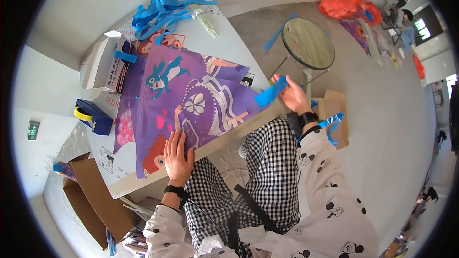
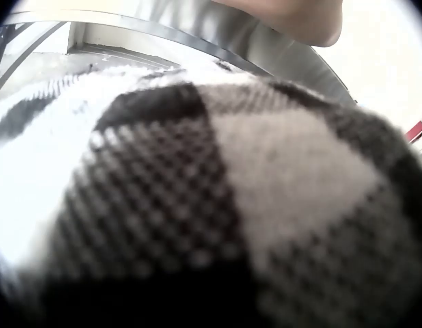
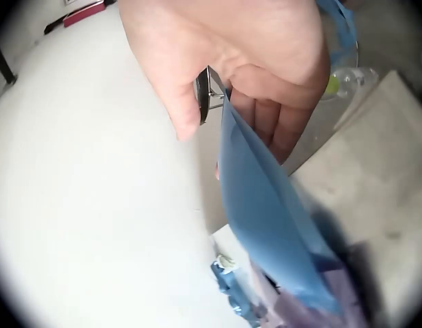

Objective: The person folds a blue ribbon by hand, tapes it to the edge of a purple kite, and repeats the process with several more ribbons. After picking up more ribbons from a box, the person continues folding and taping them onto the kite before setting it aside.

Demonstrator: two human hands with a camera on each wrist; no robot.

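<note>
A purple kite-shaped printed sheet [image 1: 191,100] with cartoon figures lies over the table. My left hand [image 1: 179,156] rests flat on its near edge, fingers spread over the print. At the sheet's right corner my right hand [image 1: 292,96], palm turned up, holds the end of a blue ribbon [image 1: 270,92]. From the fingers, the ribbon [image 3: 255,198] slopes down to the purple sheet in the right wrist view. There the thumb of the right hand [image 3: 265,75] stands apart from the ribbon. Checked cloth [image 2: 156,198] fills most of the left wrist view; the left fingers are hidden there.
On the table [image 1: 106,174] are a heap of blue ribbons [image 1: 162,12], a bundle of thin rods [image 1: 204,21], a white box [image 1: 101,64] and a tape dispenser [image 1: 95,117]. A round stool [image 1: 308,43] stands beyond the right hand; a cardboard box [image 1: 95,200] sits lower left.
</note>
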